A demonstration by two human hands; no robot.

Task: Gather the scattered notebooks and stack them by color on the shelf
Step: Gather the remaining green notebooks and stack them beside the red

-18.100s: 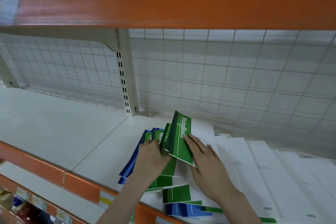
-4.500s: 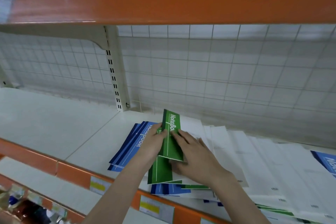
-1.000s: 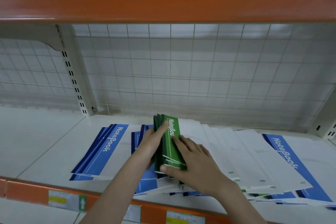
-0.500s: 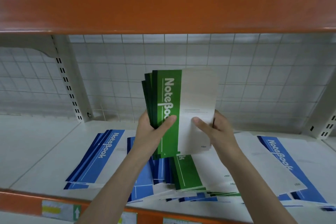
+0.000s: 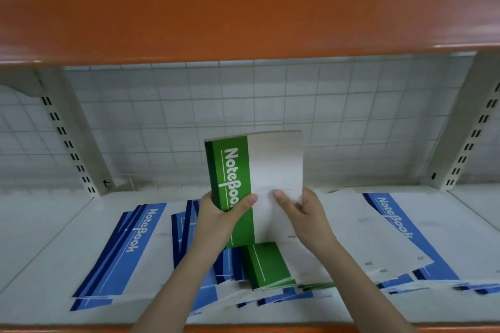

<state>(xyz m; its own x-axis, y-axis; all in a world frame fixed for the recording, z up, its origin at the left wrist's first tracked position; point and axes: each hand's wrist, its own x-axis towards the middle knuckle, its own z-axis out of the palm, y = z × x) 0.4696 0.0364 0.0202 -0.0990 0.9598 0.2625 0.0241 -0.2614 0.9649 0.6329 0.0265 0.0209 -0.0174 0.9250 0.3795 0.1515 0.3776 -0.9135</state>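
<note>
White shelf (image 5: 48, 227) below: my left hand (image 5: 216, 213) and right hand (image 5: 303, 211) clamp the green notebooks (image 5: 254, 184) upright; thin covers might fan and slip.

The white metal shelf board (image 5: 40, 227) lies bare along its left part, between the slotted cream upright (image 5: 67, 140) and the fanned blue-spined notebooks (image 5: 121, 249); a hand could come down there. The far right corner (image 5: 476, 205) beside the second slotted upright (image 5: 470, 140) is bare too. The middle is covered by overlapping blue, green and white notebooks (image 5: 267, 265). Above, the orange upper shelf edge (image 5: 243, 16) caps the bay, and the white wire grid back (image 5: 162, 116) closes the rear. The upright bundle of green-spined notebooks (image 5: 254, 176), held by the left hand (image 5: 219, 216) and right hand (image 5: 303, 211), fills part of the central gap under that edge.
</note>
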